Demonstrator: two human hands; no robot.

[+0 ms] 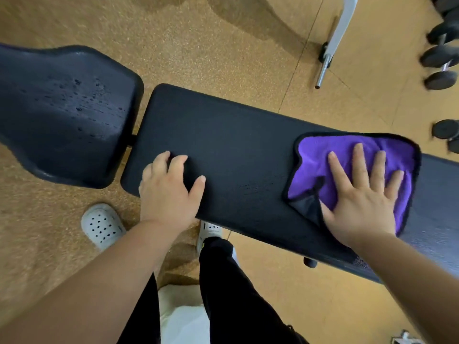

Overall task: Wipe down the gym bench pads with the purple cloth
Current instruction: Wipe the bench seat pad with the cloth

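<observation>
Fingers (359,160) of the right hand (365,207), all five, lie spread and flat, pressing the one purple cloth (347,155) onto the long pad (236,145) toward its right end; one corner of the cloth is folded over beside the thumb; the left hand (166,194) rests on the same pad near its left end, fingers bent, holding nothing; a second pad (69,108), beaded with droplets, sits just to the left; two white clogs (103,225) stand on the floor (223,58).

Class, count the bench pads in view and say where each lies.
2. A droplet-covered pad sits at left; a longer pad runs from centre to right, under the purple cloth. More may lie beyond the frame.
</observation>
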